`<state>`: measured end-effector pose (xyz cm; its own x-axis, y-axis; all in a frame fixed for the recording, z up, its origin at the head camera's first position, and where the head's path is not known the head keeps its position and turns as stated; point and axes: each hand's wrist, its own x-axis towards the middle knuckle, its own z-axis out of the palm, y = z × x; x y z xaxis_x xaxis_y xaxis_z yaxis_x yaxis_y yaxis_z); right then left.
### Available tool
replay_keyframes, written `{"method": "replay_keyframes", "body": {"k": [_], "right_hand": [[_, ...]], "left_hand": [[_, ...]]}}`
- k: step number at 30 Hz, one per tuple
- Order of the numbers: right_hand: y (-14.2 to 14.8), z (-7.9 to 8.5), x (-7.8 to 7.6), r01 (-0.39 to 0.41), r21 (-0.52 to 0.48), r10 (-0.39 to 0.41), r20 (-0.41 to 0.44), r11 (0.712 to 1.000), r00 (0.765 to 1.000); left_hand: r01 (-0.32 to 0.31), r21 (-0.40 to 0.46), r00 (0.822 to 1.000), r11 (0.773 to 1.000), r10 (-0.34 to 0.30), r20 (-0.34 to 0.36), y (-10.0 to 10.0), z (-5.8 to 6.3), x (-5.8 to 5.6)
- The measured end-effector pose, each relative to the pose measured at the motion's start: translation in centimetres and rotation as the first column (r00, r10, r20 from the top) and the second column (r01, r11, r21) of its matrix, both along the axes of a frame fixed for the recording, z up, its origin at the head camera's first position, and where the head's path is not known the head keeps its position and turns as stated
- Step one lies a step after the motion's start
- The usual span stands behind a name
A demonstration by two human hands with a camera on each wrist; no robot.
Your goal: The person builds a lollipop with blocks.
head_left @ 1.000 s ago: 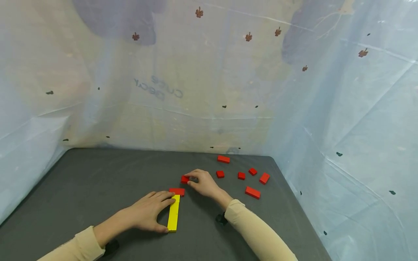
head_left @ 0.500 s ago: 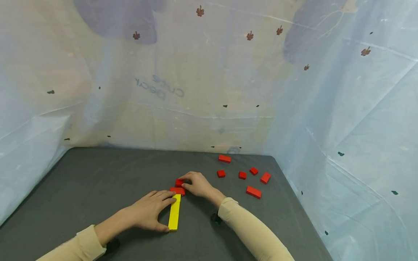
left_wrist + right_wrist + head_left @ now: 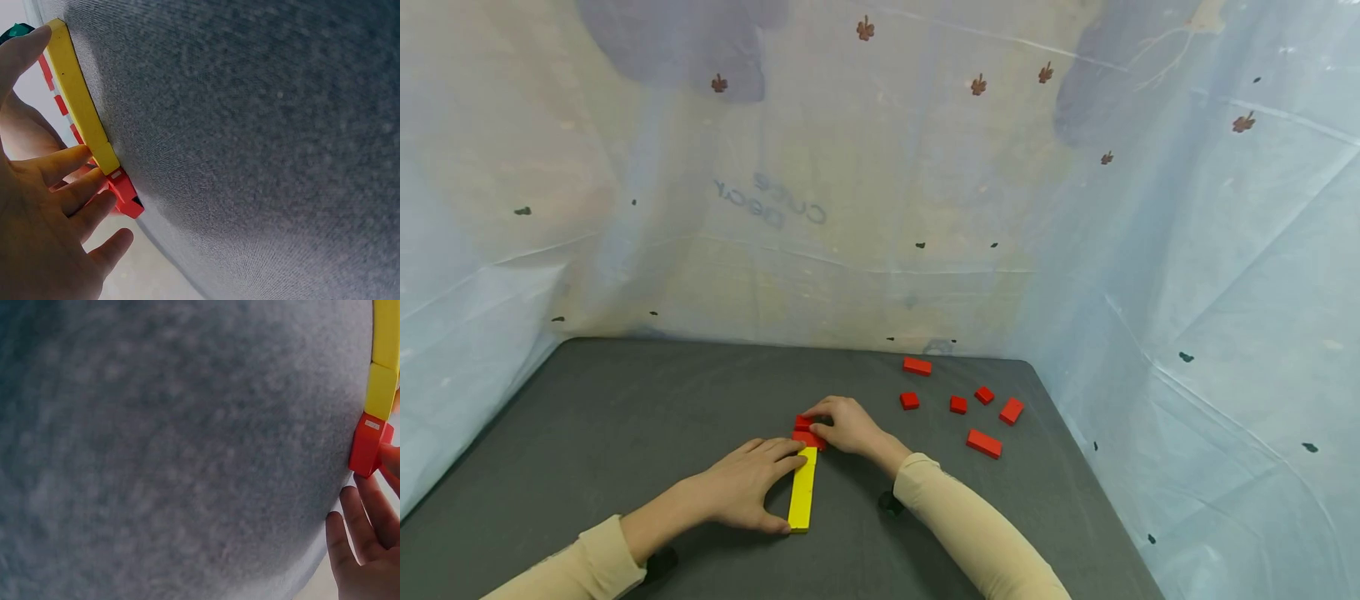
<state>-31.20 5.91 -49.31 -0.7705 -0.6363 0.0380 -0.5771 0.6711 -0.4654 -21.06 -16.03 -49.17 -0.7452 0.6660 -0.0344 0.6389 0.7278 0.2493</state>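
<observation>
Left hand (image 3: 741, 485): spread along yellow blocks (image 3: 802, 496)
Right hand (image 3: 848, 427): pinching red block (image 3: 802, 423)
Red block: probably light, stiff; grip sides

a long yellow block (image 3: 802, 502) and a short yellow one (image 3: 380, 391) lay flat end to end in a straight bar, the left hand (image 3: 741, 485) spanning its left side, with the thumb at the near end. a flat red block (image 3: 809, 438) lay crosswise against the bar's far end, reaching past it to the right. just beyond that, the right hand (image 3: 850, 427) pinched a smaller red block (image 3: 802, 422) low at the tabletop.
</observation>
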Motion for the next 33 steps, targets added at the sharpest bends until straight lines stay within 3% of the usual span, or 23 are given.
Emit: {"method": "replay_keyframes", "body": {"k": [24, 33], "right_hand": [[-0.16, 0.06, 0.37, -0.018, -0.010, 0.018, -0.048, 1.000, 0.999], [0.12, -0.03, 0.55, -0.001, -0.026, 0.001, -0.026, 1.000, 1.000]], "left_hand": [[-0.006, 0.009, 1.000, 1.000, 0.006, 0.008, -0.01, 0.09, 0.02], [-0.008, 0.004, 1.000, 1.000, 0.008, 0.007, 0.04, 0.09, 0.10]]}}
